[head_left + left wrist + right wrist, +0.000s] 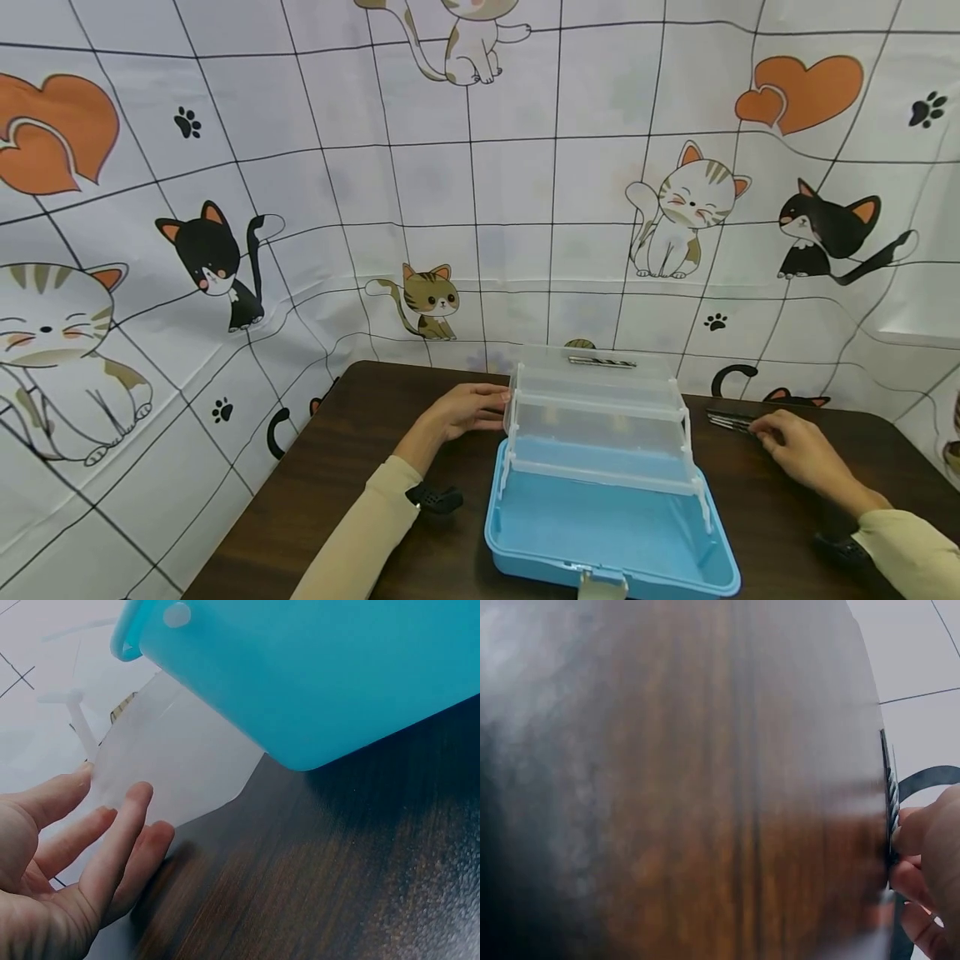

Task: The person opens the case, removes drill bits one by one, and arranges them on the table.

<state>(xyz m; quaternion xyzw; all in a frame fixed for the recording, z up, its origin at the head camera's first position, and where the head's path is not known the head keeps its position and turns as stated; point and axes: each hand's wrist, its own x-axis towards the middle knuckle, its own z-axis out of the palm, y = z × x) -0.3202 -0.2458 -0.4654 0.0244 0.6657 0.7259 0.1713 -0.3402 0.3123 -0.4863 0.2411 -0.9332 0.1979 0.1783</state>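
A blue storage box (pixel 600 521) stands unlatched on the table, its clear folding trays (pixel 607 417) raised toward the back. One drill bit (pixel 602 362) lies in the topmost tray. My left hand (pixel 468 410) is beside the left end of the raised trays, its fingers loosely spread near the clear lid (pixel 180 750) in the left wrist view. Right of the box, my right hand (pixel 798 446) pinches a drill bit (pixel 893 799) at the end of a small group of drill bits (pixel 727 420) on the table. The fingers partly hide its near end.
The dark wooden table (pixel 360 433) has rounded far corners. A white curtain (pixel 517 183) printed with cats and grid lines hangs behind it and along both sides. A pale latch (pixel 602 586) hangs at the box's front. Black bands (pixel 435 498) circle both wrists.
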